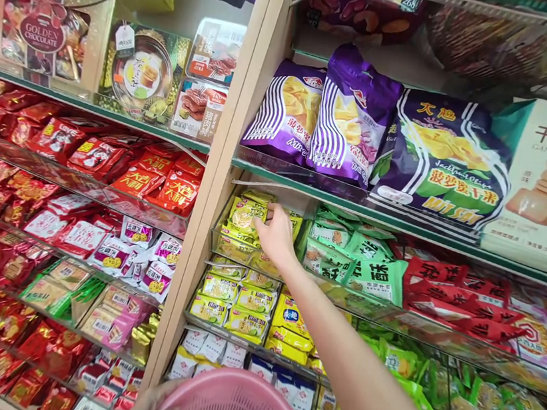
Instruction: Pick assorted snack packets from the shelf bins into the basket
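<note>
My right hand (277,234) reaches into a clear shelf bin of small yellow snack packets. Its thumb and fingers are closed at the edge of one yellow snack packet (245,217), which lies on top of similar ones. Low in the view, my left hand (151,407) grips the rim of a pink plastic basket (232,398). Only part of the basket's slotted inner wall shows; its bottom is cut off by the frame.
Green snack packets (329,259) and red packets (453,292) fill bins to the right. A glass shelf edge (402,223) runs above my right hand, with purple chip bags (352,121) on it. A wooden upright (216,157) divides off red-wrapped sweets (55,136).
</note>
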Action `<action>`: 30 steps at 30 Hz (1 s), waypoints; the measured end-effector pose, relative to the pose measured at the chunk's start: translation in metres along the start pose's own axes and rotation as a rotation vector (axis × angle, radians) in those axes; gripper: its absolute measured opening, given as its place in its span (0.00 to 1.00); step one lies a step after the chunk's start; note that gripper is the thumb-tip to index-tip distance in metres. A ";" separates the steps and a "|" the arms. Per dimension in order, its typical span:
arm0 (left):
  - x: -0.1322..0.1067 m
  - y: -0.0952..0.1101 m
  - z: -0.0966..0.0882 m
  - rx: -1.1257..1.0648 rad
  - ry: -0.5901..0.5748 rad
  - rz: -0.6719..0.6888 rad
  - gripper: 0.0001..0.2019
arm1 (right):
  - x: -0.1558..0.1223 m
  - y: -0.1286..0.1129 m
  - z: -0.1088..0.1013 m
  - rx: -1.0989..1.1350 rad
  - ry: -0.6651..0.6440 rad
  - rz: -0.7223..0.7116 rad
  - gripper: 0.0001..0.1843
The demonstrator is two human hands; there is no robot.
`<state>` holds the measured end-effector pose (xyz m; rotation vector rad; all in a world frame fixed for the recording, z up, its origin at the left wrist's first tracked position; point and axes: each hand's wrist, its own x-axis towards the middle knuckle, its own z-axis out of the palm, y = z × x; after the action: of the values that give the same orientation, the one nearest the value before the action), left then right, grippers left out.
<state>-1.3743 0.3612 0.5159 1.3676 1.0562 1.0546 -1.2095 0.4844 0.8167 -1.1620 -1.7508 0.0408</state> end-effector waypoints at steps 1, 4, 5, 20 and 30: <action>-0.001 0.000 -0.001 0.006 -0.006 0.008 0.26 | 0.001 0.001 0.001 0.018 -0.001 0.012 0.23; -0.001 0.002 -0.002 0.017 -0.030 0.030 0.25 | 0.003 0.004 0.002 0.066 0.009 0.037 0.24; -0.001 0.003 -0.002 0.019 -0.037 0.032 0.25 | 0.004 0.004 0.002 0.079 0.010 0.046 0.24; -0.002 -0.003 -0.002 0.003 -0.061 0.027 0.26 | 0.000 0.000 0.006 0.188 -0.106 0.002 0.18; -0.008 -0.005 -0.006 -0.002 0.003 0.025 0.26 | -0.023 -0.013 -0.013 0.145 0.083 -0.228 0.12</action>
<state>-1.3816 0.3549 0.5111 1.3805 1.0426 1.0762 -1.2071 0.4552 0.8136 -0.8435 -1.7659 -0.0174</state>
